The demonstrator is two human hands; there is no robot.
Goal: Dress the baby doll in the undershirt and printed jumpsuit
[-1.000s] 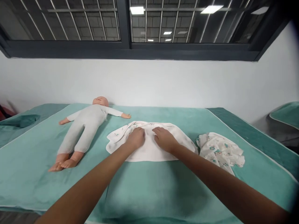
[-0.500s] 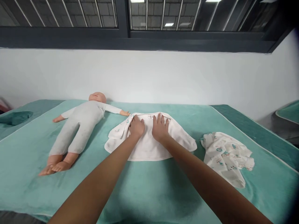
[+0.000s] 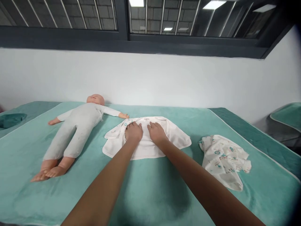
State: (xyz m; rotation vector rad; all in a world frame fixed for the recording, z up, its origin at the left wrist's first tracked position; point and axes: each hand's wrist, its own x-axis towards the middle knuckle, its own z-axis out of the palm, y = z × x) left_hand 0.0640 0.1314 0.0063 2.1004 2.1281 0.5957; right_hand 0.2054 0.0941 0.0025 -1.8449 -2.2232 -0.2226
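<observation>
A white baby shirt (image 3: pixel 147 150) lies spread on the green bed, its plain inner side facing up and its neck label toward the wall. Printed cloth shows along its folded left part. My left hand (image 3: pixel 134 131) lies on the shirt left of the label, fingers stretched forward. Just right of it, my right hand (image 3: pixel 157 131) rests flat on the same cloth, fingers extended. Neither hand grips the fabric. A baby doll (image 3: pixel 81 121) in a pale bodysuit lies on its back to the left, one hand close to the shirt's upper left edge.
A crumpled white printed garment (image 3: pixel 224 160) lies on the right. Beneath everything is a green sheet (image 3: pixel 150 191) with darker side bands. A white wall (image 3: pixel 150 80) stands behind the bed, under a dark-framed window (image 3: pixel 150 45) with bars.
Both hands have slid slightly toward me over the shirt, uncovering more of its collar and label. The whole view has shifted a little.
</observation>
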